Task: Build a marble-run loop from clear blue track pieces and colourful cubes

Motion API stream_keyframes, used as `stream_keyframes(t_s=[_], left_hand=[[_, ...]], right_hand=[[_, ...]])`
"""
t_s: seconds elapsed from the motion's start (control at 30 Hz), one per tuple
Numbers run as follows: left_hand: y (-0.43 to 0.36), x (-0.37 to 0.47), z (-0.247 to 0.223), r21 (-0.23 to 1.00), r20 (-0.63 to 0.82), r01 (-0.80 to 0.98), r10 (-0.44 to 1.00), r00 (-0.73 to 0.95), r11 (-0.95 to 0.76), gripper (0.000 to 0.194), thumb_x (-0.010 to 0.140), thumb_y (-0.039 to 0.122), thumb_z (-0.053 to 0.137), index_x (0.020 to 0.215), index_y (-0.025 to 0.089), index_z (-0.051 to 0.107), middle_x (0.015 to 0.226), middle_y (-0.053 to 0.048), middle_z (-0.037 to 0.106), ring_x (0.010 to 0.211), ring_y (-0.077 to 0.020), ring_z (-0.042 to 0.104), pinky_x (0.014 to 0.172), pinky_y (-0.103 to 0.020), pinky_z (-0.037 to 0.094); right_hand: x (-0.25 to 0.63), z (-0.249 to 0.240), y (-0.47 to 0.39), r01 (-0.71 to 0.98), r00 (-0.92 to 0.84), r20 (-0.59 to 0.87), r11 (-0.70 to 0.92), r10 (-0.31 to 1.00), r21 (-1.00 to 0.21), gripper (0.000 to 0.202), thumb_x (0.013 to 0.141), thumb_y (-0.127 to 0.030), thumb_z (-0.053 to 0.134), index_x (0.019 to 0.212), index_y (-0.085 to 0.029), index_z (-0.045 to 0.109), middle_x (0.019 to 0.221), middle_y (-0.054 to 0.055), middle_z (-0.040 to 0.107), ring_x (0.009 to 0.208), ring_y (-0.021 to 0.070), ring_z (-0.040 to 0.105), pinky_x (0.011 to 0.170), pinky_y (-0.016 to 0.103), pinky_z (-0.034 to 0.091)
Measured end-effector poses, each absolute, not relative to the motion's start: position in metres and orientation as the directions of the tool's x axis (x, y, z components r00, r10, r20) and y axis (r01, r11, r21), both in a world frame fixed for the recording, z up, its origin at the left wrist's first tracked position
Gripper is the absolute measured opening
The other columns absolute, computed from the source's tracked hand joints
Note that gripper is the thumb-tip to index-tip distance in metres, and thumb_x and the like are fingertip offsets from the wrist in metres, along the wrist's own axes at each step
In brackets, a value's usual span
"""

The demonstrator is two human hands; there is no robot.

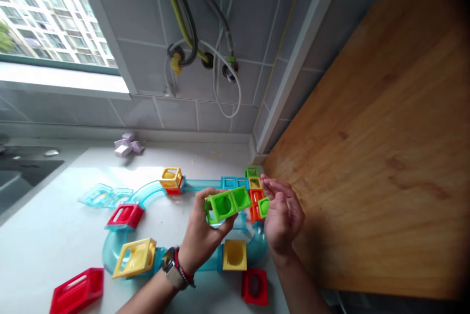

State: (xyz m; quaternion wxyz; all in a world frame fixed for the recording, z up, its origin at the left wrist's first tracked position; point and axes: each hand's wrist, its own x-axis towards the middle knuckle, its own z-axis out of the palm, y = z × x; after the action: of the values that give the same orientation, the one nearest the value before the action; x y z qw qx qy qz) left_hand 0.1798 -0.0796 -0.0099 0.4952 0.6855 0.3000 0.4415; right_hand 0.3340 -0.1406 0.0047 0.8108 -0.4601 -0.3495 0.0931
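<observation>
My left hand (203, 236), with a watch and bracelets on the wrist, grips a pair of joined green toy blocks (232, 201) above the counter, thumb below and fingers above. Each block has a round opening. My right hand (282, 213) is raised to the right with its fingers stretched out and slightly curled. Close to its palm side is a small green block (263, 207), beside stacked orange blocks (253, 213); whether the hand touches it I cannot tell. Under both hands runs a loop of translucent blue track (147, 189) with a yellow block (235, 255) on its near side.
More blocks sit on the loop: red (125, 215), yellow (135, 257) and another yellow (171, 177). Loose red pieces (78, 290) lie at the near left, and a red block (254, 287) lies near the front. A wooden board (385, 157) stands at right; purple blocks (127, 145) lie behind.
</observation>
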Motion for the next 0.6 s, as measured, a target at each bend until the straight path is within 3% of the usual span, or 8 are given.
stream_keyframes(t_s=[0.17, 0.3, 0.47, 0.53, 0.6], left_hand=[[-0.074, 0.180, -0.012, 0.977, 0.211, -0.071, 0.886, 0.412, -0.199, 0.060, 0.080, 0.022, 0.083, 0.129, 0.025, 0.049, 0.105, -0.005, 0.072, 0.091, -0.0216, 0.071, 0.081, -0.032, 0.054], [-0.069, 0.179, -0.011, 0.978, 0.204, -0.134, 0.887, 0.414, -0.162, 0.057, 0.083, 0.026, 0.080, 0.130, 0.024, 0.048, 0.107, -0.006, 0.072, 0.094, -0.0226, 0.072, 0.083, -0.033, 0.055], [-0.068, 0.181, -0.016, 0.982, 0.187, -0.103, 0.859, 0.477, -0.156, 0.055, 0.089, 0.031, 0.072, 0.134, 0.025, 0.041, 0.113, -0.008, 0.071, 0.099, -0.0234, 0.072, 0.086, -0.038, 0.058], [-0.067, 0.182, -0.018, 0.980, 0.198, -0.093, 0.849, 0.490, -0.174, 0.056, 0.089, 0.032, 0.072, 0.135, 0.025, 0.040, 0.116, -0.009, 0.070, 0.100, -0.0238, 0.072, 0.086, -0.039, 0.058], [-0.066, 0.182, -0.021, 0.979, 0.201, -0.064, 0.847, 0.493, -0.194, 0.059, 0.088, 0.032, 0.072, 0.136, 0.025, 0.040, 0.117, -0.010, 0.070, 0.099, -0.0240, 0.073, 0.086, -0.040, 0.058]], right_hand=[[0.360, 0.025, -0.131, 0.205, 0.808, 0.453, 0.540, 0.378, -0.816, 0.018, 0.099, -0.029, 0.057, 0.098, -0.021, 0.074, 0.103, 0.006, 0.072, 0.108, 0.0228, 0.070, 0.103, 0.047, 0.053], [0.374, 0.025, -0.143, 0.366, 0.771, 0.462, 0.290, 0.437, -0.884, 0.023, 0.097, -0.036, 0.060, 0.105, -0.018, 0.072, 0.111, 0.009, 0.071, 0.113, 0.0237, 0.066, 0.107, 0.047, 0.048], [0.366, -0.019, -0.175, 0.430, 0.698, 0.334, 0.003, 0.634, -0.903, 0.062, 0.088, -0.044, 0.071, 0.143, -0.020, 0.053, 0.149, 0.017, 0.055, 0.137, 0.0305, 0.054, 0.110, 0.048, 0.047], [0.360, -0.040, -0.184, 0.397, 0.717, 0.272, -0.055, 0.641, -0.916, 0.081, 0.083, -0.045, 0.077, 0.152, -0.022, 0.042, 0.156, 0.019, 0.047, 0.141, 0.0323, 0.051, 0.108, 0.047, 0.050], [0.355, -0.055, -0.190, 0.363, 0.748, 0.234, -0.088, 0.621, -0.928, 0.090, 0.078, -0.046, 0.082, 0.153, -0.021, 0.038, 0.154, 0.021, 0.049, 0.138, 0.0332, 0.054, 0.106, 0.045, 0.052]])
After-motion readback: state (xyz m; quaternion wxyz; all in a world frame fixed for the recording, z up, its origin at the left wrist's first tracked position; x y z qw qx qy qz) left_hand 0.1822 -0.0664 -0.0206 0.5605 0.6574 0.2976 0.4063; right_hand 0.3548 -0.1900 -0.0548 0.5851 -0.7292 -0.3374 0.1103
